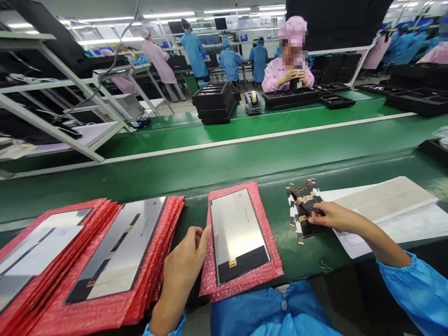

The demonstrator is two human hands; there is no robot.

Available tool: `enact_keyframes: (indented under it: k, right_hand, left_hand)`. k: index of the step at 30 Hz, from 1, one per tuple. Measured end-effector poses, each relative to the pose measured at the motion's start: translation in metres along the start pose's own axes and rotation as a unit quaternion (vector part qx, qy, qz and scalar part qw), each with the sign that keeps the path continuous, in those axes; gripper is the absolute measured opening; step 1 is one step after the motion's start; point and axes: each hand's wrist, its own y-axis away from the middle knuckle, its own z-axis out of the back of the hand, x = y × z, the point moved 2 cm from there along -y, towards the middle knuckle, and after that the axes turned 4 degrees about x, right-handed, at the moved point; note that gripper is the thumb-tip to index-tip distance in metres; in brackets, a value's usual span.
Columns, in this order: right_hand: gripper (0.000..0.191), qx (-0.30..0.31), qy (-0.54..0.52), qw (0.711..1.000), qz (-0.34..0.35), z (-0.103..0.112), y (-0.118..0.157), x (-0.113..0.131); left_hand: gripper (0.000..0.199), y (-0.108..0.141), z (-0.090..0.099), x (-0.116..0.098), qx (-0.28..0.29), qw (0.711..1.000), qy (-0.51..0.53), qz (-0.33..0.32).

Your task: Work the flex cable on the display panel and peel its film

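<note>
My left hand rests at the left edge of a display panel, its fingers loosely bent and the thumb apart, touching the edge. That panel lies face-down on red bubble-wrap bags, with a black strip and a gold connector at its near end. My right hand pinches a short dark tool that looks like black tweezers over a pile of flex cables. The cables are black with white and gold ends. The tool's tip is hard to make out against them.
Stacks of red bubble-wrap bags with panels stand to the left. White sheets lie at the right. Across the green bench are black trays, a tape dispenser and a co-worker in pink. A metal frame stands at left.
</note>
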Motion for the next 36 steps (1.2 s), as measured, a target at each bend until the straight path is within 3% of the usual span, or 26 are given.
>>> enact_keyframes:
  k: [2, 5, 7, 10, 15, 20, 27, 31, 36]
  right_hand:
    - [0.046, 0.005, -0.028, 1.0, 0.002, 0.003, 0.003, 0.0]
    - [0.053, 0.01, -0.068, 0.998, -0.009, 0.007, 0.005, -0.003]
    - [0.053, 0.016, -0.084, 0.996, -0.016, 0.009, 0.005, -0.006]
    - [0.049, 0.011, -0.097, 0.995, -0.011, 0.008, 0.001, -0.004]
    - [0.04, 0.006, -0.179, 0.983, 0.037, -0.009, -0.009, 0.025]
    - [0.039, 0.126, -0.257, 0.955, 0.077, -0.045, -0.019, 0.085]
    - [0.026, 0.308, -0.215, 0.911, 0.169, -0.095, -0.037, 0.175]
    - [0.02, 0.314, -0.152, 0.918, 0.187, -0.108, -0.049, 0.196]
    - [0.02, 0.328, -0.117, 0.915, 0.203, -0.109, -0.052, 0.203]
  left_hand:
    - [0.03, 0.017, 0.003, -0.003, -0.05, 0.997, 0.04, -0.04]
    - [0.026, 0.049, 0.002, -0.012, -0.125, 0.969, 0.125, -0.175]
    - [0.033, 0.071, -0.004, -0.017, -0.127, 0.955, 0.132, -0.234]
    - [0.048, 0.097, -0.012, -0.024, -0.109, 0.951, 0.108, -0.269]
    - [0.056, 0.114, -0.024, -0.026, -0.104, 0.951, 0.092, -0.277]
    - [0.062, 0.115, -0.033, -0.021, -0.102, 0.95, 0.094, -0.278]
    - [0.075, 0.118, -0.038, -0.02, -0.124, 0.957, 0.122, -0.234]
    - [0.075, 0.119, -0.04, -0.02, -0.121, 0.957, 0.141, -0.222]
    - [0.073, 0.121, -0.041, -0.019, -0.106, 0.961, 0.115, -0.229]
